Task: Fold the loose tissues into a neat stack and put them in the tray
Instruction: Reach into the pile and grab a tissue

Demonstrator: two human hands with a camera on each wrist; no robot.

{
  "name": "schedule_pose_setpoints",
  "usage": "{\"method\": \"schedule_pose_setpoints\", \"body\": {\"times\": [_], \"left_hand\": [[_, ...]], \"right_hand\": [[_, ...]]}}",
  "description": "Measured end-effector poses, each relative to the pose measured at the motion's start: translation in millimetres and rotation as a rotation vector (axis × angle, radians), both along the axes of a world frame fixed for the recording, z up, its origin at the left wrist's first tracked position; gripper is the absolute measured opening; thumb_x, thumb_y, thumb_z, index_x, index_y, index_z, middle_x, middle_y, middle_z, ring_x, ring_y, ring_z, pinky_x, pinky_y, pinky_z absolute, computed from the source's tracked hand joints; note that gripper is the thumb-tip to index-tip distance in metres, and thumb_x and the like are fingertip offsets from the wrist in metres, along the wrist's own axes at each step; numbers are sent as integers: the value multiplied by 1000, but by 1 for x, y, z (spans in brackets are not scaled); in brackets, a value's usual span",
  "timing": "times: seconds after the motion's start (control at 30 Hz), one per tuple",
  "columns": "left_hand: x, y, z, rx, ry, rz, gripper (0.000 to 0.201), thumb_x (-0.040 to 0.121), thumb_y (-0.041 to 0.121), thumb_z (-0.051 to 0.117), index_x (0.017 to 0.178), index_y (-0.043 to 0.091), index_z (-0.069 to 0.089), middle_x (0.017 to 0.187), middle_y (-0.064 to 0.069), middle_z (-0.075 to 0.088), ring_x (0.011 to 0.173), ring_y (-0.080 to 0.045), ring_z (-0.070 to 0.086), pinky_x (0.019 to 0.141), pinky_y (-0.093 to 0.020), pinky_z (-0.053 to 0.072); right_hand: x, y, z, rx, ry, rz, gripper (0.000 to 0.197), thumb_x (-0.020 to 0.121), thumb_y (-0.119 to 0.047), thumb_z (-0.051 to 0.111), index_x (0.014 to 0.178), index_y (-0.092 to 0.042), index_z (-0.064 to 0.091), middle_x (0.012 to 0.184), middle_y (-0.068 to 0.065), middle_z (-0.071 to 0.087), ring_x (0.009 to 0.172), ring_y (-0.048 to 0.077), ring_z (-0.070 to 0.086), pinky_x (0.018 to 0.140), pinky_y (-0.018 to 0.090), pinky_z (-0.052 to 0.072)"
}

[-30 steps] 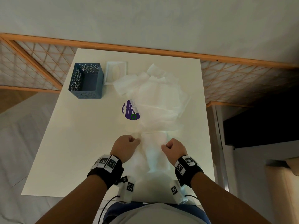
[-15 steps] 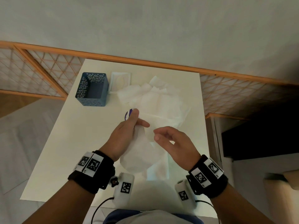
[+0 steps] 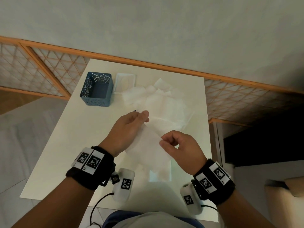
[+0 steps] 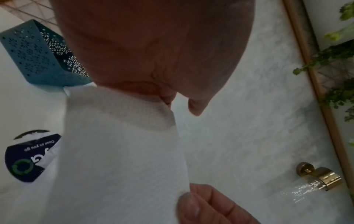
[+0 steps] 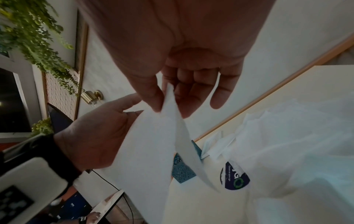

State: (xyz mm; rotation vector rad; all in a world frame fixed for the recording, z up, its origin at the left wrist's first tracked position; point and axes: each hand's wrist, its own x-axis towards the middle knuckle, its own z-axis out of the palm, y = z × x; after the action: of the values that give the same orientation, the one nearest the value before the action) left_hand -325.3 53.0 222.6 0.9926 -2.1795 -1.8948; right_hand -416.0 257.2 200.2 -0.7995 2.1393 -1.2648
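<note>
One white tissue (image 3: pixel 148 142) hangs above the table, held by both hands. My left hand (image 3: pixel 145 116) pinches its far corner between thumb and fingers; the left wrist view shows that pinch (image 4: pixel 168 103) close up. My right hand (image 3: pixel 162 141) pinches the near right corner between thumb and forefinger, as the right wrist view (image 5: pixel 165 106) also shows. A loose pile of tissues (image 3: pixel 166 102) lies on the far half of the table. A shallow white tray (image 3: pixel 125 76) sits at the far edge, partly under the pile.
A blue perforated box (image 3: pixel 97 89) stands left of the white tray. A purple-labelled round pack (image 4: pixel 32 157) lies under the pile's left edge. More tissue (image 3: pixel 160 171) lies flat near the table's front. The white table (image 3: pixel 74 145) ends close on all sides.
Both hands rose from the table's front with one tissue. The left hand moved up and away, and the right hand's fingers closed on the tissue's near corner.
</note>
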Motion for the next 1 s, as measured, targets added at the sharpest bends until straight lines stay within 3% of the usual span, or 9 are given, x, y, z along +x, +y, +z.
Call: {"method": "schedule_pose_setpoints", "body": {"times": [0.13, 0.3, 0.37, 0.43, 0.53, 0.63, 0.73, 0.87, 1.0], "left_hand": [[8, -3, -11, -350, -66, -113, 23, 95, 55, 69, 99, 33, 70, 92, 15, 60, 77, -2, 57, 73, -24, 41], [13, 2, -14, -625, 79, -369, 42, 86, 53, 80, 125, 43, 70, 131, 16, 54, 112, 5, 55, 113, -21, 30], [9, 8, -15, -685, 62, -479, 33, 90, 50, 78, 121, 42, 72, 126, 21, 59, 119, 6, 53, 124, -25, 9], [7, 14, -17, -679, 40, -537, 16, 94, 44, 75, 109, 39, 75, 110, 22, 67, 111, 6, 58, 124, -28, 12], [9, 19, -22, -553, 43, -494, 3, 95, 31, 74, 94, 33, 74, 92, 17, 72, 89, -2, 63, 92, -23, 46], [12, 21, -31, -316, -15, -394, 9, 97, 26, 73, 90, 32, 71, 88, 16, 71, 70, -2, 60, 67, -14, 44], [15, 24, -53, -130, -43, -219, 8, 96, 23, 75, 89, 24, 73, 84, 11, 73, 68, 0, 59, 68, -15, 46], [22, 39, -85, 233, -159, 2, 10, 97, 19, 73, 91, 11, 72, 84, -7, 75, 71, -20, 66, 65, -35, 52], [28, 60, -114, 494, -212, 120, 10, 101, 16, 69, 94, 9, 69, 93, -16, 72, 77, -28, 64, 71, -40, 52]], "right_hand": [[-7, 2, 0, 21, 49, 26, 12, 95, -20, 74, 86, -28, 72, 78, -9, 69, 75, 10, 62, 74, 19, 50], [-12, 3, -3, 111, 167, 151, 8, 95, -26, 72, 89, -30, 70, 84, -10, 65, 83, 12, 62, 76, 25, 50], [-13, 3, -2, 126, 185, 187, 7, 96, -27, 72, 90, -30, 70, 86, -12, 66, 86, 10, 63, 76, 21, 48], [-13, 4, -2, 119, 175, 190, 4, 96, -26, 73, 92, -28, 72, 87, -14, 69, 90, 8, 64, 78, 17, 47], [-17, 7, -5, 130, 72, 170, 4, 95, -24, 74, 92, -25, 72, 85, -16, 71, 84, 5, 66, 76, 15, 48], [-24, 15, -12, 156, -89, 115, 9, 92, -24, 78, 98, -23, 72, 87, -8, 74, 79, 12, 69, 74, 27, 54], [-28, 24, -32, 151, -284, 4, 25, 90, -28, 81, 112, -23, 71, 101, -4, 79, 93, 14, 75, 85, 31, 59], [-19, 30, -69, 58, -711, -242, 60, 72, -47, 87, 121, -16, 71, 123, 20, 72, 104, 33, 69, 103, 52, 56], [-5, 32, -85, -20, -950, -297, 35, 97, -23, 72, 129, -11, 67, 123, 13, 75, 115, 34, 71, 101, 48, 56]]}}
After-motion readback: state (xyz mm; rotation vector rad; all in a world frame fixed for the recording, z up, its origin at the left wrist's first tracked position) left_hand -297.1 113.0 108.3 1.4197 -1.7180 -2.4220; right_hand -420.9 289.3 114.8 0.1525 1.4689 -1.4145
